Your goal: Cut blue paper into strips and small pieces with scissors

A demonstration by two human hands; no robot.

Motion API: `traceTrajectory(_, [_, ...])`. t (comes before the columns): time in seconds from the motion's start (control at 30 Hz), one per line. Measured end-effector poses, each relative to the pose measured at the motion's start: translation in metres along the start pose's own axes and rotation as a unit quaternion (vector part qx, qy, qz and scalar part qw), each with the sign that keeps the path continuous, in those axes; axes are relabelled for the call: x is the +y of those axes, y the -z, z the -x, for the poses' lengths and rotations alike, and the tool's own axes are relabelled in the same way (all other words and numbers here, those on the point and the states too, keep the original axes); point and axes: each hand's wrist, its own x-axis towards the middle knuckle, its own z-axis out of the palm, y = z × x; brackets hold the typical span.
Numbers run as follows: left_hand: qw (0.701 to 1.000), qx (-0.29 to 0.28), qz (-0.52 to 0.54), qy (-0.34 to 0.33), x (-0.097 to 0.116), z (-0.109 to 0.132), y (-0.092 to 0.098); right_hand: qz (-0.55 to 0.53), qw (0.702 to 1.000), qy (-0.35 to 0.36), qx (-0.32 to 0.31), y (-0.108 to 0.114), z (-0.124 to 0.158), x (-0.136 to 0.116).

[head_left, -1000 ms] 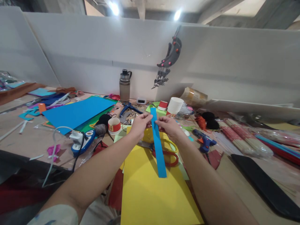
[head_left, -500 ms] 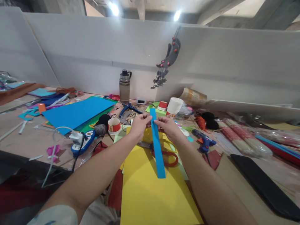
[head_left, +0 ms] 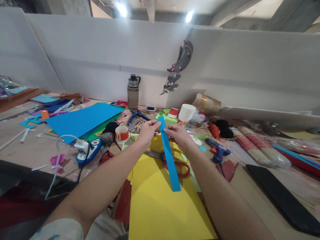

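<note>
Between my two hands, a long blue paper strip (head_left: 170, 163) hangs slanted above a yellow sheet (head_left: 155, 200). My left hand (head_left: 148, 132) pinches the strip's left edge near its top end. On the opposite edge, slightly lower, my right hand (head_left: 178, 135) grips it with thumb and finger. Behind the strip lie scissors (head_left: 184, 169) with red and yellow handles, their blades pointing left and partly covered by the strip.
To the left are a large blue sheet (head_left: 85, 118), a red paper cup (head_left: 122, 134) and a power strip (head_left: 91, 151). A bottle (head_left: 133, 93) stands at the back. Rightward lie a glue gun (head_left: 220, 151), bundled sticks (head_left: 262, 146) and a black phone-like slab (head_left: 282, 198).
The blue strip has tilted further: its lower end has swung slightly right and its top slightly left. Both hands keep hold of it.
</note>
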Motion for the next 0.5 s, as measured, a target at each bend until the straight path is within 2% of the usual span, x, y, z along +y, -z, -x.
traceTrajectory(0.23, [0.999, 0.03, 0.041, 0.007, 0.0043, -0.0027, -0.0009, 0.022, 1.0, -0.008, -0.016, -0.0013, 0.0036, -0.0019])
traceTrajectory(0.5, [0.998, 0.023, 0.056, 0.003, 0.0057, -0.0025, -0.0019, 0.027, 0.999, 0.004, -0.017, -0.0007, 0.0026, 0.0002])
